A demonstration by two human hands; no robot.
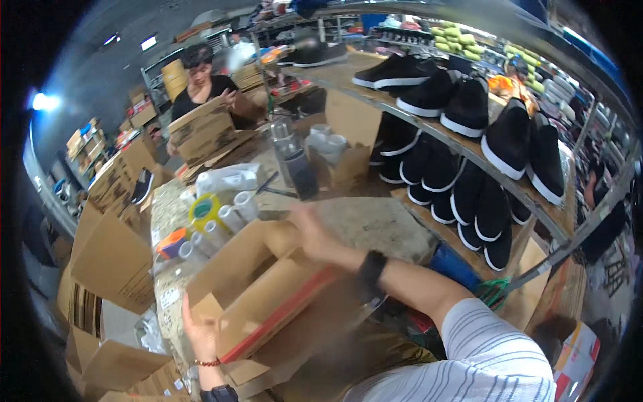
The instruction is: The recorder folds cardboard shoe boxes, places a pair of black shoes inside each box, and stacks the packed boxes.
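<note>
Nearest us, our left hand [199, 329] had its grip closed on the near corner flap of the open brown cardboard shoe box with a red edge [264, 288], which sat on the speckled stone counter [375, 224] right in front of us. Our right hand [313, 236] was over the box's far side, blurred in motion, fingers spread and its grip open, holding nothing. The box looked folded up and open at the top; we could see no shoes in it, so by our reckoning the filling and closing were left to do.

Just beyond the box stood a roll of yellow tape [203, 206] and a cluster of white tape rolls [231, 216]. To the right, black slip-on shoes with white soles [469, 201] lined the wooden shelves [536, 201]. Farther off, another person in a black top [201, 84] handled flat cardboard [201, 127].

The box's inside was partly hidden by its flaps, and our right fingertips were too smeared to make out.
</note>
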